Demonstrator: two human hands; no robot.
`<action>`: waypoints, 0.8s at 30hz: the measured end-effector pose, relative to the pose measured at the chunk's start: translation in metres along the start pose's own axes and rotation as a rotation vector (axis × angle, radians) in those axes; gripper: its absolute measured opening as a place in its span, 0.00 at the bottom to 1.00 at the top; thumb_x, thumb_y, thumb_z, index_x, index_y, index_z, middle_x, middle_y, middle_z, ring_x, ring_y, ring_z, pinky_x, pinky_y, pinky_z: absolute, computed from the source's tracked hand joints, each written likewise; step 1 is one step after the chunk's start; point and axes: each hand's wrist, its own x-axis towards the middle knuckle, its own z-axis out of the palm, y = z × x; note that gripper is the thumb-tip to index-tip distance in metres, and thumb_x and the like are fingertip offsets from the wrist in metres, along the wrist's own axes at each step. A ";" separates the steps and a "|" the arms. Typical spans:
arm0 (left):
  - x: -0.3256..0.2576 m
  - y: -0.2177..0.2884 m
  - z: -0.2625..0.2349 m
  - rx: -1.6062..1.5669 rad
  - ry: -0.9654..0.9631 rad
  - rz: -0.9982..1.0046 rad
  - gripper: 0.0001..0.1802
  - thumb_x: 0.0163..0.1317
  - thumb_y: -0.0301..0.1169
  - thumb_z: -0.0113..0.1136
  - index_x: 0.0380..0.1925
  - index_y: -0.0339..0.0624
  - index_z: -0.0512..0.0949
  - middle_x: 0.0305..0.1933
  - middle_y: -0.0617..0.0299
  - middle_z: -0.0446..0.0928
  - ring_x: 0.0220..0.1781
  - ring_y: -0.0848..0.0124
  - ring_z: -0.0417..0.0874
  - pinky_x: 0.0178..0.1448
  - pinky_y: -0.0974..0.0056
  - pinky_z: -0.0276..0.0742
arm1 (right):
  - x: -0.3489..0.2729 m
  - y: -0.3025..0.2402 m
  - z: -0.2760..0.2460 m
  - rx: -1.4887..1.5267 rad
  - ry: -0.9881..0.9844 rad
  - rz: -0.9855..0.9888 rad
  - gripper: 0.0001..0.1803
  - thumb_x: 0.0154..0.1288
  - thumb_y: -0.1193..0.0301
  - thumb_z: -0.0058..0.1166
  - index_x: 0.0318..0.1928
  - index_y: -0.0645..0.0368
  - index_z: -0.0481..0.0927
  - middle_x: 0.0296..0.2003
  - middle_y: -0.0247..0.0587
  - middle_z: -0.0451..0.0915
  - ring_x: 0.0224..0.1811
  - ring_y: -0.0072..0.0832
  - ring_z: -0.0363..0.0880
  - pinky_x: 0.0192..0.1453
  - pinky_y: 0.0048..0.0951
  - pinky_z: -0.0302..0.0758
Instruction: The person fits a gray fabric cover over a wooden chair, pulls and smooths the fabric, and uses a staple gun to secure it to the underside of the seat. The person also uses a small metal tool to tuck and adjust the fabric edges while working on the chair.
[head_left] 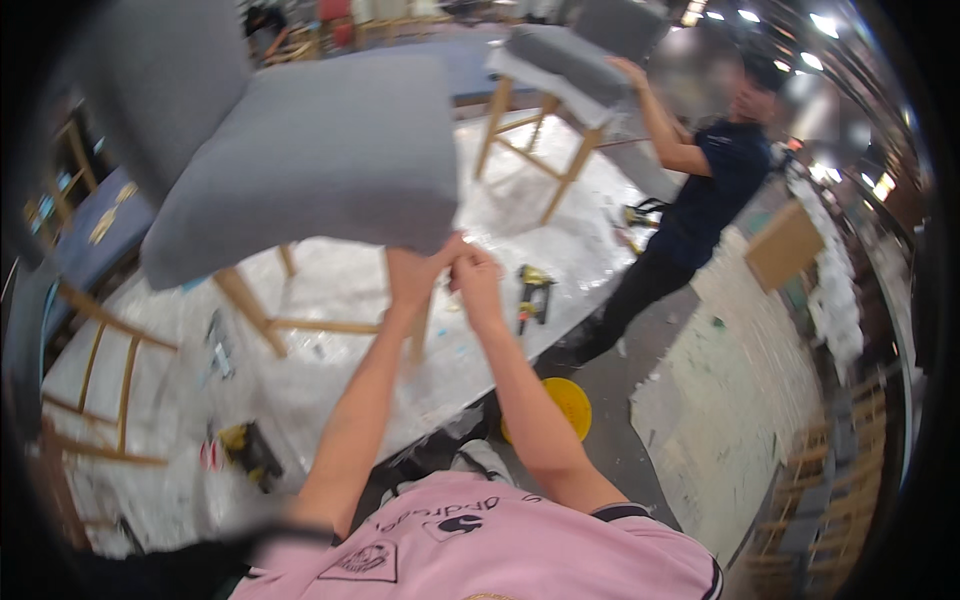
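Across the upper left of the frame, a grey upholstered chair (330, 150) with pale wooden legs stands upright on a white-covered work surface (300, 385), its seat's near right corner just above a worker's two bare hands. The left hand (410, 275) reaches up under that corner, beside the front leg (422, 330); whether its fingers are clamped on the cloth cannot be told. Just beside it, near the center, the right hand (478, 272) has its fingers curled together, though what they may pinch is too small to tell.

Right of the hands, a yellow-and-black power tool (535, 292) rests on the covering. A second yellow-and-black tool (250, 452) lies at lower left, below a bare wooden frame (125, 385). At upper center, another grey chair (575, 60) stands on the same surface, a co-worker in dark clothes (722, 180) placing a hand (630, 72) against it.

Below center, a round yellow object (566, 405) sits beside the surface; at right is a brown box (785, 245).
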 end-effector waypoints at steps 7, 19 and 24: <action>0.007 -0.022 0.001 0.102 0.070 0.128 0.28 0.54 0.32 0.79 0.51 0.31 0.77 0.52 0.54 0.80 0.52 0.65 0.81 0.59 0.61 0.75 | 0.007 -0.107 -0.019 -0.644 0.106 -0.520 0.21 0.68 0.68 0.61 0.59 0.62 0.78 0.55 0.51 0.77 0.53 0.44 0.80 0.57 0.40 0.76; -0.002 -0.036 0.005 0.095 0.174 0.131 0.32 0.51 0.32 0.79 0.53 0.32 0.76 0.54 0.53 0.79 0.53 0.62 0.81 0.60 0.60 0.74 | 0.019 -0.136 0.073 -1.230 -0.183 -0.772 0.71 0.47 0.32 0.64 0.72 0.82 0.53 0.73 0.72 0.55 0.79 0.61 0.50 0.81 0.55 0.47; 0.000 -0.024 0.007 0.298 0.237 0.081 0.31 0.49 0.31 0.79 0.52 0.34 0.76 0.53 0.54 0.80 0.52 0.62 0.82 0.60 0.59 0.74 | 0.009 -0.130 0.139 -1.315 -0.319 -0.895 0.73 0.41 0.34 0.69 0.73 0.79 0.53 0.74 0.69 0.53 0.79 0.58 0.49 0.82 0.54 0.46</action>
